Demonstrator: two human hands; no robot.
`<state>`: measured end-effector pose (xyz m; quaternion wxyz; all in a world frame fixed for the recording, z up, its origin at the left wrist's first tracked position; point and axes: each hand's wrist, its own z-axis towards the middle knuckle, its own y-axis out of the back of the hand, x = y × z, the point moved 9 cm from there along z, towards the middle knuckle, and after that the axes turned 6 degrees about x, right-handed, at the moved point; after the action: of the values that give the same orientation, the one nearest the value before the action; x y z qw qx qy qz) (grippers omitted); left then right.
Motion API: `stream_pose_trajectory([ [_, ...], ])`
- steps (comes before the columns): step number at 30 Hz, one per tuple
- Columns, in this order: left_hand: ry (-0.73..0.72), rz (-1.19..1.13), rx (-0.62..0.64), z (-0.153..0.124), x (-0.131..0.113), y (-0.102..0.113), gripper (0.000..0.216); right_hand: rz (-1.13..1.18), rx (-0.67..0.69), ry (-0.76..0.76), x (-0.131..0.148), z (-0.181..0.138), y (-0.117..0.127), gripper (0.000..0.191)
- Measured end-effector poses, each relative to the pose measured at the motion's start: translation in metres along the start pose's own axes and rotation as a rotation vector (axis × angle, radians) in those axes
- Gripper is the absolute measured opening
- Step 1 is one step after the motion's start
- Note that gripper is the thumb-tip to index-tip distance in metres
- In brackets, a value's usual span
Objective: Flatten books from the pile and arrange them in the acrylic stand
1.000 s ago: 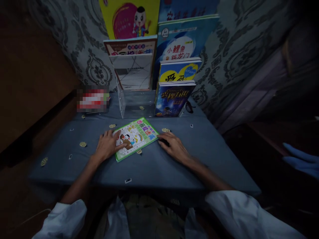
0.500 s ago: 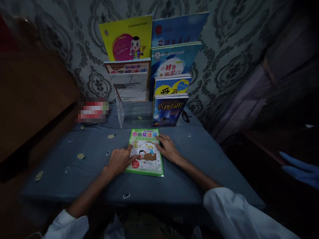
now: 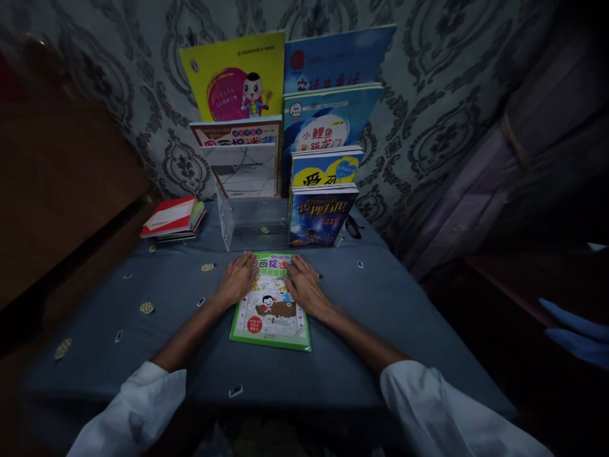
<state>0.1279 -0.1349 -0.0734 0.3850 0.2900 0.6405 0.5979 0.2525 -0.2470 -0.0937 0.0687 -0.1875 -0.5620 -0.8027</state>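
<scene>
A green-edged children's picture book (image 3: 271, 317) lies flat on the cloth-covered table (image 3: 371, 330), cover up. My left hand (image 3: 239, 279) rests on its upper left edge, fingers stretched out flat. On the upper right edge lies my right hand (image 3: 306, 285), its fingers spread over the cover. Both hands hide parts of the printed title. Just behind the book stands a clear stepped book rack (image 3: 226, 222), its lowest left step bare. Its right front holds a dark blue book (image 3: 321, 219).
A yellow book (image 3: 233, 70) and several others stand in the rack tiers against the patterned wall (image 3: 162, 38). A small stack of books (image 3: 172, 219) sits at the table's back left. Dark glasses (image 3: 354, 227) lie right of the rack.
My left hand has moved up from the middle of the cover to its upper left edge. My right hand stays on the upper right side. The view has shifted slightly.
</scene>
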Motion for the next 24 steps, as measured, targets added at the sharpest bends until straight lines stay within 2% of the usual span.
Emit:
stream_pose_trajectory([
  [11, -0.120, 0.021, -0.053, 0.015, -0.026, 0.000, 0.044, 0.021, 0.030, -0.020, 0.001, 0.001, -0.001, 0.045],
  [24, -0.352, -0.021, -0.108, 0.038, -0.058, -0.014, 0.041, -0.014, 0.060, -0.003, 0.011, -0.001, 0.011, 0.043],
])
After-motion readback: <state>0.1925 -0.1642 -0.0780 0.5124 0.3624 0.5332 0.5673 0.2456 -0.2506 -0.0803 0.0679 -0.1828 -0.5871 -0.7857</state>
